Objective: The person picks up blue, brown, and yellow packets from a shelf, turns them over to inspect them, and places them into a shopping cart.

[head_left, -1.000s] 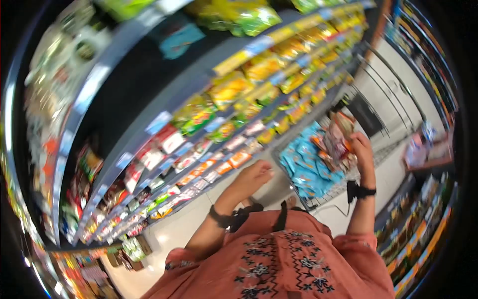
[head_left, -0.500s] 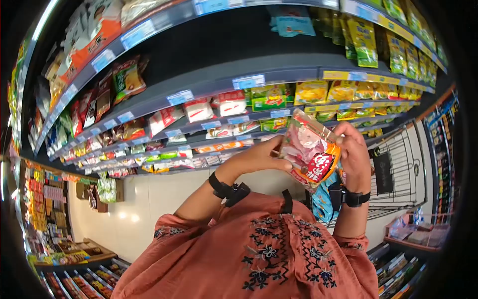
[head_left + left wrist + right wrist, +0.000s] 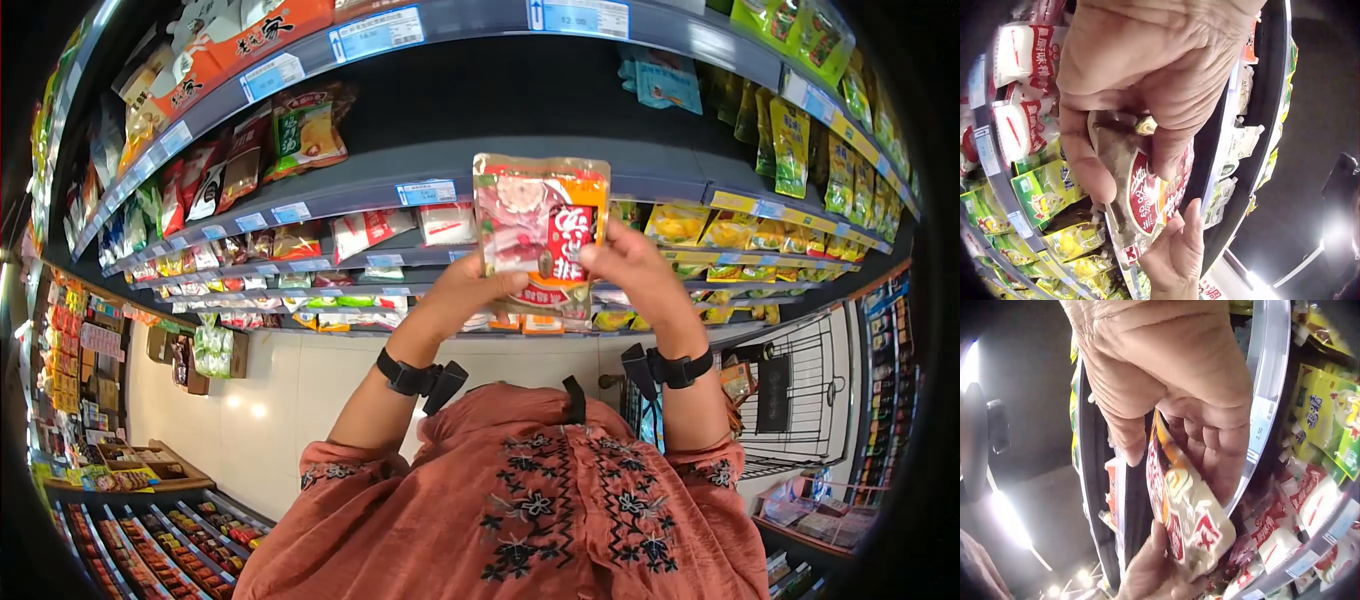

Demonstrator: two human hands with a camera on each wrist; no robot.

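Observation:
Both hands hold one red and tan food pouch (image 3: 540,225) upright in front of the shelves in the head view. My left hand (image 3: 462,292) grips its lower left edge, thumb across the front. On the other side, my right hand (image 3: 640,275) pinches the right edge with the thumb on the front. In the left wrist view, the left hand (image 3: 1154,75) has thumb and fingers around the pouch (image 3: 1141,194). The right wrist view shows the right hand (image 3: 1172,375) with its thumb on one side of the pouch (image 3: 1191,519) and its fingers behind.
Shelves (image 3: 420,190) of packaged foods curve across the front, with blue packets (image 3: 665,82) on an upper level. A wire shopping cart (image 3: 790,400) stands at the right. Low racks (image 3: 150,540) fill the lower left, and a pink-edged bin (image 3: 820,515) sits lower right.
The right hand came up from the cart with the pouch, and the left hand took hold too. Since then the pouch has moved left and turned upright, facing the head camera.

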